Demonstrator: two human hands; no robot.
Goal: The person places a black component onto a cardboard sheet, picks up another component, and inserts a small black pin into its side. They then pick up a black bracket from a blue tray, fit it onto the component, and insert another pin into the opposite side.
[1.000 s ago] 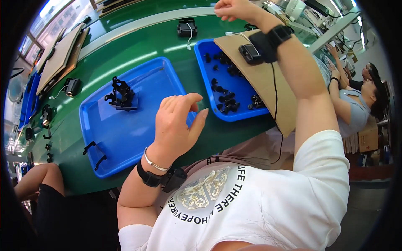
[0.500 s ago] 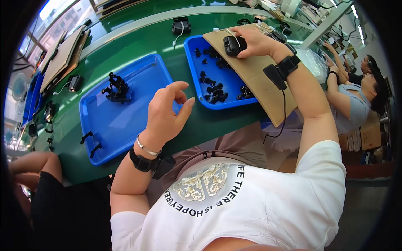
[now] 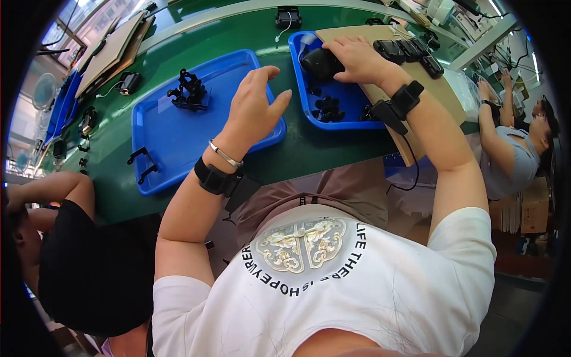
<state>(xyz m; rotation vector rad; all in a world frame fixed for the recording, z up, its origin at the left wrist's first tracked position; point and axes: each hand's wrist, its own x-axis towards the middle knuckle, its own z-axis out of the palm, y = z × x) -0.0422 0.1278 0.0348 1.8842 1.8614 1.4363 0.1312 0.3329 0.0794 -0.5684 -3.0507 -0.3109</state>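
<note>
My right hand (image 3: 364,64) grips a rounded black housing (image 3: 320,64) with a short white cable, holding it over the far end of the right blue tray (image 3: 301,95). Its underside is hidden. Small black knob-like pieces (image 3: 327,109) lie in that tray, nearer to me. My left hand (image 3: 253,113) hovers over the right side of the left blue tray (image 3: 163,143), thumb and fingers apart, with nothing in it. In that tray stands a black jointed assembly (image 3: 189,92). A thin black bracket (image 3: 143,165) rests over the tray's near left corner.
A cardboard sheet (image 3: 443,107) overlaps the right tray and bears several black housings (image 3: 404,50). Another black unit with a white cable (image 3: 288,18) sits at the back of the green table (image 3: 250,169). Co-workers sit at left (image 3: 89,268) and right (image 3: 505,143).
My right hand has carried the black housing leftward and nearer, off the cardboard's edge to over the right tray. My left hand stays open. The whole view has shifted slightly.
</note>
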